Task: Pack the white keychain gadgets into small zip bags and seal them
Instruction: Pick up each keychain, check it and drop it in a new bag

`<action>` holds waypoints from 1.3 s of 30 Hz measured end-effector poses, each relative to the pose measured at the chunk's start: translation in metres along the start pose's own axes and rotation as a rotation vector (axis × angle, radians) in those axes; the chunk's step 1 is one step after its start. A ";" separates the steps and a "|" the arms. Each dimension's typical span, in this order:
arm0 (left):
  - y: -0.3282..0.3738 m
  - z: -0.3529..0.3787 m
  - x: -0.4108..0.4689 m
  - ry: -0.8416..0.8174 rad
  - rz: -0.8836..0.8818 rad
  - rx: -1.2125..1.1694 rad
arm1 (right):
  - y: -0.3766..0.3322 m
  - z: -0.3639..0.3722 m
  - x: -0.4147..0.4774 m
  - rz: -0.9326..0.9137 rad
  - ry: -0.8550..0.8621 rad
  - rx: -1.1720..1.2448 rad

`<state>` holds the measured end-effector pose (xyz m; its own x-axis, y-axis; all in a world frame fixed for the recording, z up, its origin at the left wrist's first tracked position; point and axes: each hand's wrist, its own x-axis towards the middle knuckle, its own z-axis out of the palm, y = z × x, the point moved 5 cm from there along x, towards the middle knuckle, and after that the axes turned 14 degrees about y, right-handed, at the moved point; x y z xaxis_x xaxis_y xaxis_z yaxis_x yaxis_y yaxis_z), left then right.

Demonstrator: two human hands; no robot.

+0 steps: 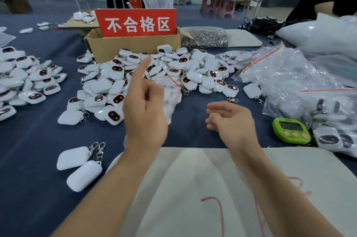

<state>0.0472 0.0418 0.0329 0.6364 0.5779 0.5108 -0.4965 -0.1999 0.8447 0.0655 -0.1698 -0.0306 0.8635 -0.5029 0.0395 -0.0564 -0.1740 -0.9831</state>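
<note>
My left hand is raised over the table's middle with its index finger pointing up and its other fingers curled. A blurred small zip bag with a red seal line and something white inside sits against those curled fingers. My right hand hovers palm-up to the right, fingers loosely curled, holding nothing. A large heap of white keychain gadgets with dark oval faces lies behind both hands. Two more gadgets lie face down at the near left.
A cardboard box with a red sign stands behind the heap. Another gadget pile lies at the left. Clear zip bags and packed ones crowd the right, by a green timer. A white cloth covers the near edge.
</note>
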 end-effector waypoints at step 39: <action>-0.003 0.031 -0.053 -0.459 0.296 0.480 | -0.012 -0.033 -0.008 0.068 -0.062 0.123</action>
<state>0.0339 -0.0126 0.0082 0.7516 0.0767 0.6552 -0.4393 -0.6828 0.5838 0.0426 -0.1919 -0.0130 0.8892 -0.4562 -0.0355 -0.0575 -0.0344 -0.9978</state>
